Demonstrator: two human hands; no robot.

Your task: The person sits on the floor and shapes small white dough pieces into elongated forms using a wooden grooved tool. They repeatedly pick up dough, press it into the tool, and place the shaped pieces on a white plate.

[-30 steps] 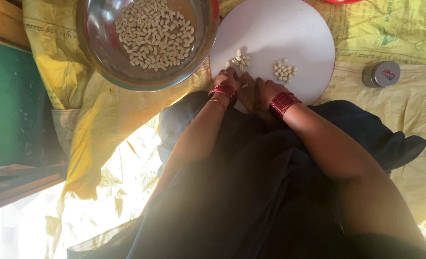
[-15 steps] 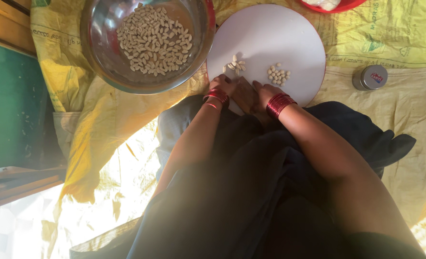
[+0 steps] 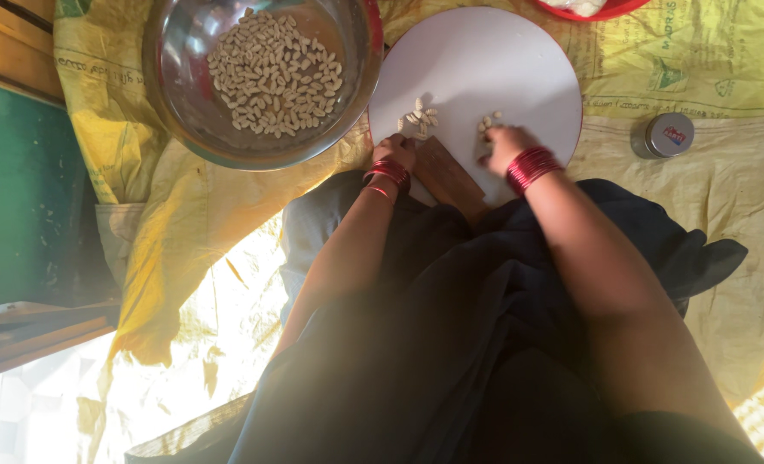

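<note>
Two hands at near edge of round white board (image 3: 485, 60), set apart from each other. Left hand (image 3: 396, 151) resting by brown wooden piece (image 3: 447, 176), fingertips at a small heap of pale split nuts (image 3: 420, 119); whether closed on anything cannot be told. Right hand (image 3: 504, 144) blurred, lying over second smaller heap of nuts (image 3: 488, 121); grip cannot be told. Red bangles on left wrist (image 3: 387, 174) and on right wrist (image 3: 528, 167). Steel bowl (image 3: 184, 103) just left of board, touching or overlapping its rim, holding many whole pale nuts (image 3: 272, 72). Small round tin (image 3: 664, 134) well to right of board, on yellow sacking (image 3: 184, 215). Red rim of another dish (image 3: 588, 10) at top edge. Green surface (image 3: 12, 189) with wooden frame at far left. Dark cloth (image 3: 451, 344) over lap, below both forearms.
</note>
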